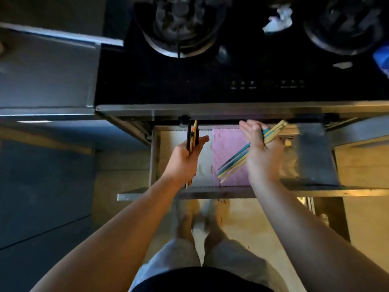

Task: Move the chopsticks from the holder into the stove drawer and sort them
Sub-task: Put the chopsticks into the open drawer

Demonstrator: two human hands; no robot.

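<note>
Over the open drawer (315,157), left hand (185,159) grasping dark chopsticks (193,133), right hand (262,152) grasping coloured chopsticks (233,161)

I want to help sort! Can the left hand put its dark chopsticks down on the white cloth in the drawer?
Probably yes. The left hand holds the dark chopsticks right above the white cloth in the open drawer. Nothing seems to lie between them, and the right hand is off over the pink cloth.

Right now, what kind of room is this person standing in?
Most likely a home kitchen. A black glass stove top carries two round gas burners, and below it a metal pull-out drawer stands open while both hands sort coloured chopsticks over it.
</note>
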